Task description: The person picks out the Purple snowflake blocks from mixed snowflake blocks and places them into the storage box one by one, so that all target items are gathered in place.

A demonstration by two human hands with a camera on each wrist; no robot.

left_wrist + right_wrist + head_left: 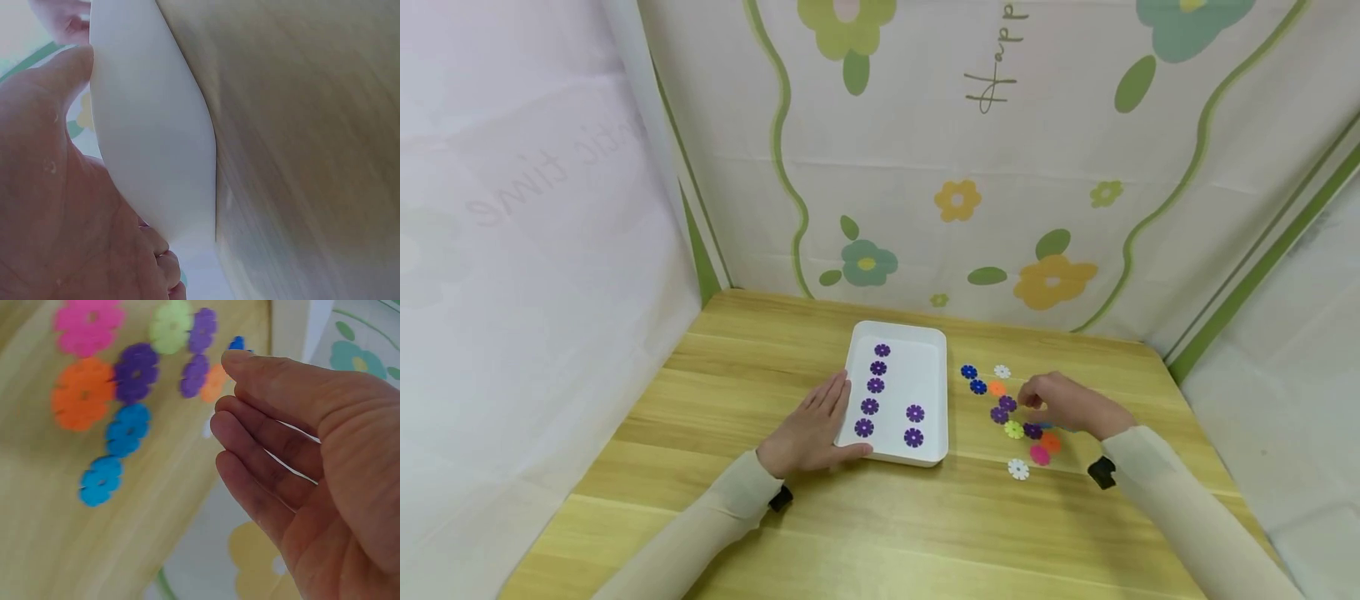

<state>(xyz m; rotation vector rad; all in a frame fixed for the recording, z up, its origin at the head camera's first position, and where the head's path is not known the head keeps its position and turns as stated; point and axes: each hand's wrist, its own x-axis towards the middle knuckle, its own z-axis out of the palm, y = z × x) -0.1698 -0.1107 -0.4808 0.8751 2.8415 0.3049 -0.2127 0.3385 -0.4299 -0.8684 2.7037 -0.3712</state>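
Note:
A white rectangular tray (906, 379) lies on the table with several purple flower-shaped discs (876, 386) in a column along its left side and two more (913, 437) at its near right. My left hand (808, 429) rests against the tray's near left corner, its fingers along the left wall and its thumb at the near rim (150, 125). Over the loose discs right of the tray hovers my right hand (1067, 404). Its fingers bend loosely, and nothing shows between thumb and fingers in the right wrist view. Below it lie purple (135, 373), orange (83, 394) and blue discs (128, 430).
Around the loose group are a yellow-green disc (1014, 430), a pink disc (1040, 454), white discs (1018, 469) and dark blue discs (969, 372). Patterned cloth (910, 167) closes off the back and sides of the wooden table (880, 533).

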